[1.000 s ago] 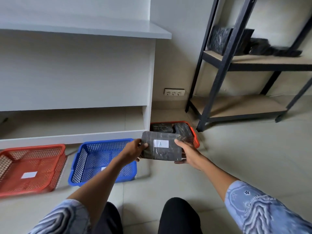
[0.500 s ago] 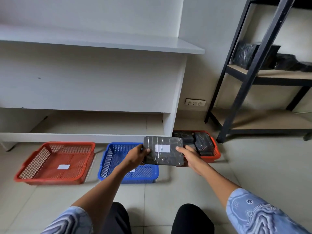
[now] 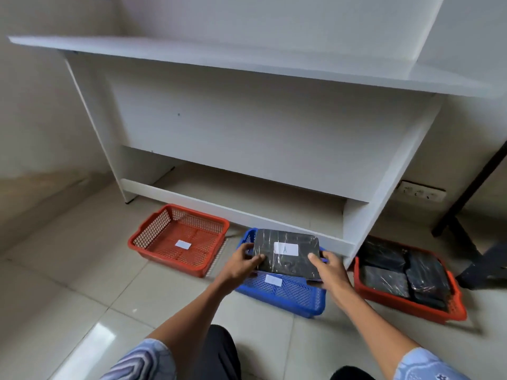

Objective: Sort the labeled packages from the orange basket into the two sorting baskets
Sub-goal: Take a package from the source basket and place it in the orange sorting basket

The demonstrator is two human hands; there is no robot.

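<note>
I hold a flat black wrapped package (image 3: 288, 263) with a white label marked A, level above the blue basket (image 3: 288, 297). My left hand (image 3: 242, 260) grips its left edge and my right hand (image 3: 329, 270) grips its right edge. The blue basket has a white label on its floor and sits on the tiles in the middle. To its left stands a red mesh basket (image 3: 153, 237) with only a white label inside. On the right, the orange basket (image 3: 411, 303) holds several black wrapped packages (image 3: 384, 281).
A white desk (image 3: 247, 119) with a low crossbar stands right behind the baskets. A black metal rack leg (image 3: 466, 193) and a wall socket strip (image 3: 422, 191) are at the right. My knees (image 3: 219, 352) are at the bottom over pale floor tiles.
The package has travelled left, away from the orange basket, and now hovers over the blue basket. My view has swung left, bringing the red basket and desk toward the centre.
</note>
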